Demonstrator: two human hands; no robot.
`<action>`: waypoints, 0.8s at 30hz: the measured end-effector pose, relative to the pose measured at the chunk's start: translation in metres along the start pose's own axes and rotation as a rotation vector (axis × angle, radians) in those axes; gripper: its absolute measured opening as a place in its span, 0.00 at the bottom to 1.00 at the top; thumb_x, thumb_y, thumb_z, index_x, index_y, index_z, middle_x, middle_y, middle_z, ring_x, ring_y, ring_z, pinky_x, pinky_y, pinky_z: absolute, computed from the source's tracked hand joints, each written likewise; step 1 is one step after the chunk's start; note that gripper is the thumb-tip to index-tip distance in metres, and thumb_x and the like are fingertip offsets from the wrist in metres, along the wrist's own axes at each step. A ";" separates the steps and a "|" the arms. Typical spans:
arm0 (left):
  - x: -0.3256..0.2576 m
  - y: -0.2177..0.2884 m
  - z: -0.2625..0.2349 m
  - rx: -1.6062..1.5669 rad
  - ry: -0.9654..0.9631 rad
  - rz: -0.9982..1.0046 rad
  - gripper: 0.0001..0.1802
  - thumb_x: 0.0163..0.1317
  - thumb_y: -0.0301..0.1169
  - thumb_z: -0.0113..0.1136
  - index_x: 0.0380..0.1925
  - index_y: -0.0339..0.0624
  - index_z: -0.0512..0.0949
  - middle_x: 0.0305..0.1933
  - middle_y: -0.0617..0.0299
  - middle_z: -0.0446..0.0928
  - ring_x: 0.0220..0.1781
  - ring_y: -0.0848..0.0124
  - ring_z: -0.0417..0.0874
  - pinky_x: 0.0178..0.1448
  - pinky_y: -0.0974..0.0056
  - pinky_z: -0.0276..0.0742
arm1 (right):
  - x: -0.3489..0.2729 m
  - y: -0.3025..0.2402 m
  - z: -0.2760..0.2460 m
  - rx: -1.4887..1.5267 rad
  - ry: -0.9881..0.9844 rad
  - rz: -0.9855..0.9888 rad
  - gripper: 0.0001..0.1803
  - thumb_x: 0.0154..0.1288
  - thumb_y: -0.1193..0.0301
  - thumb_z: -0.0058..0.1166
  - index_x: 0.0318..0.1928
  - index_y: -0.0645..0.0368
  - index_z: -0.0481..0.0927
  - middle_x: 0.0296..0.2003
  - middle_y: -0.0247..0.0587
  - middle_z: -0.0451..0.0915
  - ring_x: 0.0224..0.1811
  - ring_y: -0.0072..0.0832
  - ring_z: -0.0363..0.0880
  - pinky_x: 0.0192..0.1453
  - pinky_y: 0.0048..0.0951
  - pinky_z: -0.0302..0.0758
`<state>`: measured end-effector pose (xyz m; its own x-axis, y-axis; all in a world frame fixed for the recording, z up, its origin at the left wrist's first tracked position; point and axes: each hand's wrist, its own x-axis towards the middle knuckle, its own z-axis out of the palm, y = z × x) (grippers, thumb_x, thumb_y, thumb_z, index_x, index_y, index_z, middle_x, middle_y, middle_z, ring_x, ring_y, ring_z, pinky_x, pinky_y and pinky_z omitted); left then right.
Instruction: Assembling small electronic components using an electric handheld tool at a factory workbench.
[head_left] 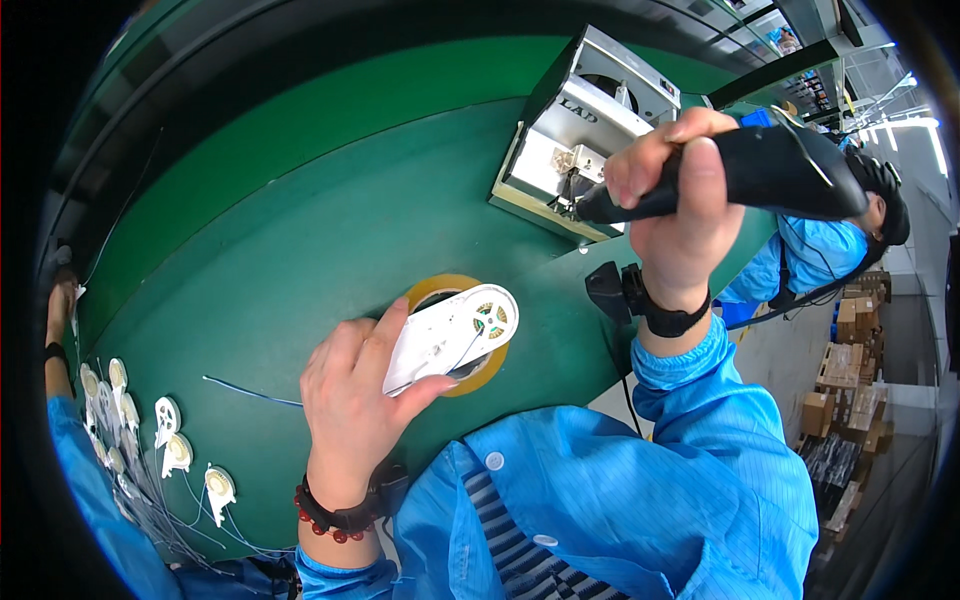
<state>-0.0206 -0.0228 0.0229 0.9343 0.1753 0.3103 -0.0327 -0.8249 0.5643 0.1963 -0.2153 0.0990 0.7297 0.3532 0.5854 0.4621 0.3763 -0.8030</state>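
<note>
The left hand [345,385] holds a white case [435,335], the right hand [690,205] a black screwdriver [775,175], seemingly preparing to fasten, which next needs steady aim.

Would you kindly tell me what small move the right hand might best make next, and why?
I would perhaps swing the black electric screwdriver over to the white housing: its tip is by the silver box's front, while the left hand holds the housing over the yellow tape roll.

A smooth green tabletop [380,220] carries a roll of yellow tape [489,374] near its middle; a pale metal box [550,125] stands beyond; at the left lie several white reels [176,453], some apart, others crowded among thin grey cables [150,508].
</note>
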 end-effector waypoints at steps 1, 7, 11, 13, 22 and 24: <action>0.000 0.000 0.000 0.001 0.004 0.003 0.42 0.46 0.57 0.73 0.56 0.39 0.80 0.41 0.55 0.80 0.38 0.56 0.83 0.40 0.56 0.79 | -0.001 -0.003 0.001 0.014 0.001 -0.031 0.08 0.73 0.72 0.52 0.43 0.63 0.70 0.21 0.41 0.76 0.21 0.26 0.74 0.28 0.31 0.75; 0.001 0.000 0.003 -0.003 0.057 0.010 0.42 0.41 0.56 0.75 0.55 0.43 0.82 0.38 0.59 0.78 0.34 0.60 0.81 0.38 0.57 0.79 | -0.002 -0.001 -0.009 0.113 -0.009 -0.116 0.11 0.74 0.68 0.53 0.48 0.61 0.68 0.24 0.45 0.77 0.22 0.29 0.74 0.29 0.34 0.76; 0.001 0.000 0.003 0.000 0.051 0.009 0.42 0.41 0.56 0.75 0.55 0.42 0.82 0.38 0.59 0.78 0.34 0.60 0.81 0.38 0.57 0.79 | 0.000 0.003 -0.009 0.095 0.030 -0.078 0.09 0.74 0.72 0.52 0.48 0.62 0.69 0.23 0.44 0.77 0.22 0.29 0.75 0.30 0.34 0.76; 0.002 0.000 0.003 0.001 0.045 0.000 0.42 0.41 0.56 0.75 0.55 0.43 0.82 0.38 0.59 0.78 0.34 0.60 0.81 0.38 0.57 0.79 | 0.000 0.006 -0.009 0.083 0.026 -0.077 0.09 0.74 0.72 0.52 0.48 0.62 0.69 0.23 0.43 0.77 0.22 0.28 0.74 0.30 0.33 0.76; 0.001 0.000 0.003 0.021 0.069 0.030 0.41 0.43 0.57 0.75 0.54 0.42 0.83 0.38 0.59 0.78 0.34 0.61 0.81 0.37 0.58 0.79 | 0.007 0.004 -0.005 0.069 0.021 -0.020 0.06 0.74 0.73 0.52 0.41 0.62 0.70 0.22 0.42 0.77 0.22 0.27 0.74 0.30 0.31 0.75; 0.000 -0.002 0.003 0.021 0.073 0.033 0.41 0.43 0.57 0.74 0.54 0.42 0.83 0.38 0.60 0.78 0.34 0.61 0.81 0.37 0.58 0.79 | 0.007 0.003 -0.003 0.064 0.024 0.002 0.07 0.73 0.73 0.52 0.39 0.62 0.70 0.22 0.41 0.77 0.21 0.26 0.74 0.30 0.31 0.75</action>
<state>-0.0193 -0.0234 0.0194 0.9044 0.1856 0.3841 -0.0554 -0.8417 0.5371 0.2046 -0.2146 0.1009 0.7427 0.3336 0.5806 0.4281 0.4303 -0.7947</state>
